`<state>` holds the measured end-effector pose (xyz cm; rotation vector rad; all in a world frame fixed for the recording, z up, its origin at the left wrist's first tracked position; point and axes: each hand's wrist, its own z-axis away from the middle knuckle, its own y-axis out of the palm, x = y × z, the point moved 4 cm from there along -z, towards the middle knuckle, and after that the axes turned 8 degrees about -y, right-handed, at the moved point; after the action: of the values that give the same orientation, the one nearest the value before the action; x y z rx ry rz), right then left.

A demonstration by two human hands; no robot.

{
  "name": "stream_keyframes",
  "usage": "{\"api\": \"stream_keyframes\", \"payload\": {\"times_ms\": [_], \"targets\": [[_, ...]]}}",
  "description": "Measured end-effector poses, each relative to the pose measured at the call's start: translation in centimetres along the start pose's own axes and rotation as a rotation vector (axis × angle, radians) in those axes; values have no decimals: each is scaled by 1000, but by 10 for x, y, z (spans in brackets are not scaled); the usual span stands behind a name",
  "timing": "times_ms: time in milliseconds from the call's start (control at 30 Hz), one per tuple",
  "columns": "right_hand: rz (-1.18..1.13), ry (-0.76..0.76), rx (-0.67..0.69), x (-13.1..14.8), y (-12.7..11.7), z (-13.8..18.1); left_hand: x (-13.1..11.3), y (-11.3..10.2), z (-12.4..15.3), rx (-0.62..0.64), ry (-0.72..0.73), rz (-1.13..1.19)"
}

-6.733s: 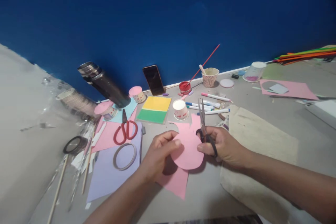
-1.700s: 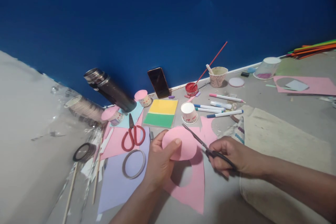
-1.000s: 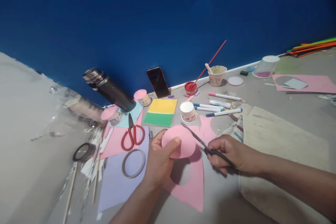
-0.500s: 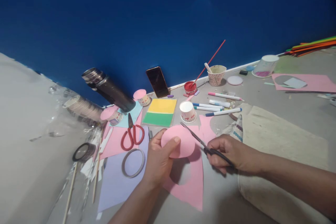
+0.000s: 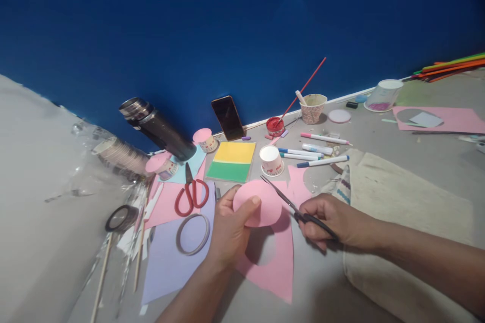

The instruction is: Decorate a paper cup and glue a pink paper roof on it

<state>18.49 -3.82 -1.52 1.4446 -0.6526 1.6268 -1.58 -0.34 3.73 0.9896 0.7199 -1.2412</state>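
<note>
While a blue wall (image 5: 242, 25) fills the background, one grey tabletop (image 5: 318, 282) stretches beneath it, bearing a single creased cream cloth (image 5: 409, 202) at right and one dark, cylindrical flask (image 5: 161, 128) at left. Near the center lies a cut pink sheet (image 5: 278, 272) with a rounded opening. Beside it, the right hand (image 5: 329, 217) wraps its fingers around black-handled scissors (image 5: 294, 209), slim metal blades together near the edge of one smooth, round pink paper disc (image 5: 267, 207), which the left hand (image 5: 229, 224) clamps between thumb and fingers above the sheet. Another pair, red-handled scissors (image 5: 189, 181), lies at left. Farther back are three upturned paper cups (image 5: 272, 164), two topped with pink rounds (image 5: 202, 135), their print too small to read, and five slim markers (image 5: 322, 162).
</note>
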Motion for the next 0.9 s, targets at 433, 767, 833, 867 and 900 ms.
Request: {"api": "stream_keyframes", "payload": {"times_ms": [433, 767, 833, 867, 900], "targets": [[-27, -16, -28, -5, -2, -1, 2, 1, -2, 60, -20, 61], [-193, -123, -234, 9, -11, 0, 21, 7, -10, 297, -138, -24], [-215, -163, -287, 11, -11, 1, 26, 7, -9, 291, -124, -121], [-231, -167, -301, 10, -10, 1, 29, 8, -7, 292, -116, -175], [-247, -154, -313, 9, -9, 1, 30, 9, -6, 303, -110, -217]]}}
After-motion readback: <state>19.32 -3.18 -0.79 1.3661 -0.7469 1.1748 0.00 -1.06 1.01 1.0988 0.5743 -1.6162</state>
